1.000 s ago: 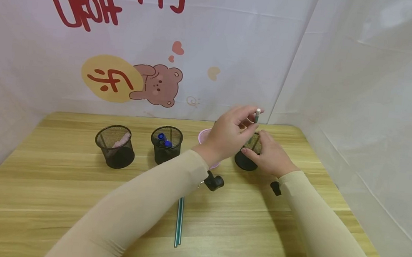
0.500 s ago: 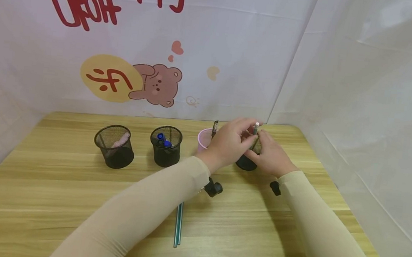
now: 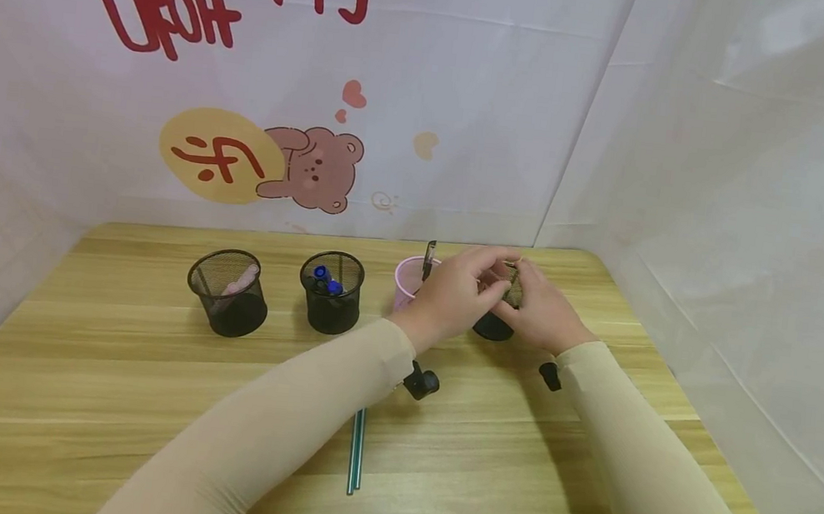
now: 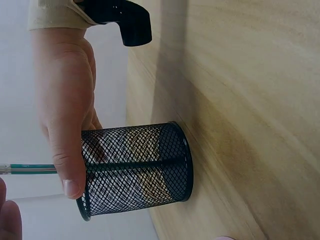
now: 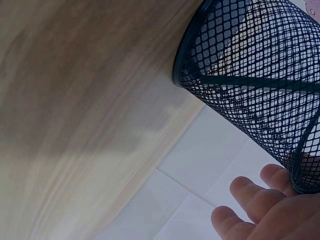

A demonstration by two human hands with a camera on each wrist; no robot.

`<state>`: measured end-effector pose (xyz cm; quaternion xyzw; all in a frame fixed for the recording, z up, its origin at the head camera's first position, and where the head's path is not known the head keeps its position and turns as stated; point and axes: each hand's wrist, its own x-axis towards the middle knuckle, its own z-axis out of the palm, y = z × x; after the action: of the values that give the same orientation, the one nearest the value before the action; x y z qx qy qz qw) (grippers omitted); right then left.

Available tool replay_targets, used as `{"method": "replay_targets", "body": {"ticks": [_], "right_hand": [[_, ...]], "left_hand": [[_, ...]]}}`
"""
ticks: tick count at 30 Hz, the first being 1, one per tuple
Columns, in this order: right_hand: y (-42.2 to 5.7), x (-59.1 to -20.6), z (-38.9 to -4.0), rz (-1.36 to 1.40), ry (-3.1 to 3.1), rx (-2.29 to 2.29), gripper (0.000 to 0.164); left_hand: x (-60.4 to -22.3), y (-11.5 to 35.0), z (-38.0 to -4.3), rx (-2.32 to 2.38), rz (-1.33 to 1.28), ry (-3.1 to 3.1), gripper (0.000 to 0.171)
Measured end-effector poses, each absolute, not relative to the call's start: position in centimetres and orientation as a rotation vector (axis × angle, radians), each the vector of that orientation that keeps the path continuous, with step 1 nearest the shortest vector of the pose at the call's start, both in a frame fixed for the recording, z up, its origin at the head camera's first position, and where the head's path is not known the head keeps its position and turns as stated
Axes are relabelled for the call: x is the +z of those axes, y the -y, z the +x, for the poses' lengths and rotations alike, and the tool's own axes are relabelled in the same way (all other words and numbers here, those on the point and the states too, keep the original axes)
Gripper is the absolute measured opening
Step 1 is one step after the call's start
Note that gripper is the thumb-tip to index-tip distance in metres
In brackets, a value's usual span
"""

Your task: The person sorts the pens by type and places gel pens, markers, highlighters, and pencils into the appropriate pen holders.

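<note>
A black mesh pen cup [image 3: 492, 327] stands upright on the wooden table. My right hand [image 3: 546, 311] grips its upper part, thumb lying over the near side of the rim in the left wrist view. Inside the cup [image 4: 135, 192] stands a green pencil [image 4: 33, 169], its pale end above the rim. My left hand [image 3: 453, 291] is over the cup mouth; its fingertips [image 4: 10, 217] show beside the pencil's top, apparently apart from it. In the right wrist view, several right-hand fingers [image 5: 255, 200] reach past the cup's rim.
Left of the hands stand a pink cup [image 3: 404, 296] with a dark pen, a black mesh cup [image 3: 330, 315] with blue-capped pens, and another mesh cup [image 3: 235, 318] with pink items. Two green pencils [image 3: 357, 452] lie in front. White sheets [image 3: 745, 242] hang around the table.
My left hand has lowered the pencil into the mesh cup, and its fingers now appear loosened from it. The right hand stays on the cup.
</note>
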<state>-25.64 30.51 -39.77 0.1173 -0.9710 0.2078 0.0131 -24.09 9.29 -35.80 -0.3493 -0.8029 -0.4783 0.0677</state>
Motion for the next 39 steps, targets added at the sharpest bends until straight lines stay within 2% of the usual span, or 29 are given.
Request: {"method": "replay_targets", "body": {"ticks": [5,10,16,21,24,39], "right_hand": [[-30.5,-39.8,-25.6,0.366,3.032,0.649,0.066],[-30.6,-39.9,-25.9,0.376,3.036,0.621,0.080],[-30.6,-40.0,-26.0,0.370,3.006,0.659,0.077],[-30.5,-39.9,-25.9,0.337,3.037,0.623,0.097],[-30.6,-39.9,-25.9,0.321,3.065,0.603,0.103],[-30.7,-39.9,-26.0,0.340,3.067,0.597,0.102]], "left_hand": [[-35.7,-8.6,-23.6,-1.486,-1.101,2.408,0.039],[-35.4,-7.2,-22.6,-1.491,-1.135,2.418,0.037],[-35.3,-4.5,-21.3,-1.520,-1.125,2.434,0.037],[-35.7,-2.1,-20.6,-1.514,-1.095,2.481,0.040],[-35.9,-0.6,-20.2,-1.498,-1.052,2.536,0.040],[-38.4,5.1,-19.3,-1.320,-0.914,2.778,0.052]]}}
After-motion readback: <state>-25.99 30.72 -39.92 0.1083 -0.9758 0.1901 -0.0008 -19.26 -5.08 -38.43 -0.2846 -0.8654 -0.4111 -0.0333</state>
